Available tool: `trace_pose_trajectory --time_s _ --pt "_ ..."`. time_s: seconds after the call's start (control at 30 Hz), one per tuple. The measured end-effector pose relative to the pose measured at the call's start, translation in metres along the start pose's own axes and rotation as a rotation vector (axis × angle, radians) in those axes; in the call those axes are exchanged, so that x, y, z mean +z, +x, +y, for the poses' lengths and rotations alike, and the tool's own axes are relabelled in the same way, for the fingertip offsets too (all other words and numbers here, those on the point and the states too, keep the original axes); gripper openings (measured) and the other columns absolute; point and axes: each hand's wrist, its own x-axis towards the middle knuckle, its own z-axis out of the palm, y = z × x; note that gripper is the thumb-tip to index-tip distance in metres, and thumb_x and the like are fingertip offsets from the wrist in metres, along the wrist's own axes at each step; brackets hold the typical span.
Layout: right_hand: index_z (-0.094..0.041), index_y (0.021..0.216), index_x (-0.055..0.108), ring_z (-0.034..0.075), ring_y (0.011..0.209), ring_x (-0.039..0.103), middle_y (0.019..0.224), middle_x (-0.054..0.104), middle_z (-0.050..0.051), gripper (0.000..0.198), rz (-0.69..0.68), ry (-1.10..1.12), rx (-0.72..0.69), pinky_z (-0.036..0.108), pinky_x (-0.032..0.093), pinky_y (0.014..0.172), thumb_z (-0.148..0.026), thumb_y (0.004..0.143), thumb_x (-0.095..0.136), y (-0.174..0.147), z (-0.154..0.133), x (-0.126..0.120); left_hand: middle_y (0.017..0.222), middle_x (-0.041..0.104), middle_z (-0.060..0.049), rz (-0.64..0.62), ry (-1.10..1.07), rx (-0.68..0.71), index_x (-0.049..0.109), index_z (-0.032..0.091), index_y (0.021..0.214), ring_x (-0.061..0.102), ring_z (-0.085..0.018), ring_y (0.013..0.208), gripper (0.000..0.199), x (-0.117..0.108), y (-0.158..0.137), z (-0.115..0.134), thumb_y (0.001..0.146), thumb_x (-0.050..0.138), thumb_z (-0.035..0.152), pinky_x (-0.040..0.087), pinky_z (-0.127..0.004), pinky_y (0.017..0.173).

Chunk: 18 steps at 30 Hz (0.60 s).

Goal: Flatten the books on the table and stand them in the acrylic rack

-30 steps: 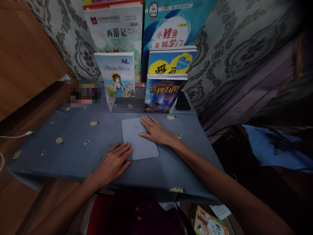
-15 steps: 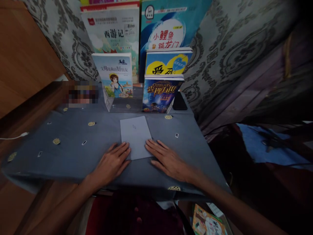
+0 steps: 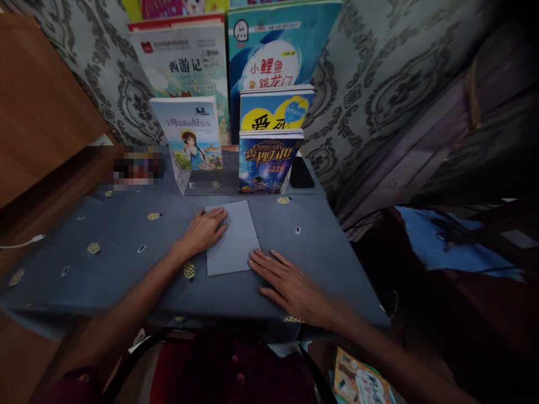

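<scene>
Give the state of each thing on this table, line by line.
Pale paper: lying flat.
Left hand: open, flat on paper's upper left.
Right hand: open, fingertips on paper's lower right.
Clear stand: upright, holding closed books.
Dark phone: flat, unlit.
Tablecloth: spread, draping over the front edge.
Pixelated item: state cannot be told.

Just the one camera over there, worn on the head, looking forward and down from close above and behind the left hand [image 3: 205, 230] and right hand [image 3: 292, 283].
</scene>
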Motion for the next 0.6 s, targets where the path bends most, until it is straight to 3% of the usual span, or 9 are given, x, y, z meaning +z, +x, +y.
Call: trace_pose_trajectory --time_s 0.17,0.37,0.6 --pt "-0.021 0.158 0.027 0.025 0.149 0.032 0.159 0.038 0.010 0.058 0.008 -0.019 -0.020 0.054 0.029 0.122 -0.037 0.105 0.043 -0.002 0.001 0.002 0.149 0.052 -0.016 0.012 -0.009 0.041 0.056 0.018 0.137 0.048 -0.031 0.140 0.041 0.003 0.011 0.005 0.098 0.046 0.026 0.026 -0.062 0.117" --pt "-0.025 0.158 0.025 0.025 0.147 0.035 0.158 0.040 0.008 0.060 0.079 -0.012 -0.028 0.053 0.031 0.122 -0.036 0.104 0.046 -0.003 0.004 0.007 0.150 0.051 -0.013 -0.057 -0.049 0.235 0.055 0.018 0.139 0.047 -0.025 0.141 0.040 0.002 -0.034 0.046 0.101 0.042 0.025 0.032 -0.053 0.118" --pt "-0.025 0.159 0.023 0.024 0.147 0.036 0.158 0.040 0.008 0.061 0.091 -0.004 -0.021 0.053 0.032 0.122 -0.033 0.103 0.047 -0.004 0.003 0.009 0.149 0.052 -0.011 -0.056 -0.118 0.267 0.054 0.018 0.140 0.047 -0.022 0.141 0.040 -0.002 -0.074 0.064 0.102 0.044 0.027 0.036 -0.048 0.118"
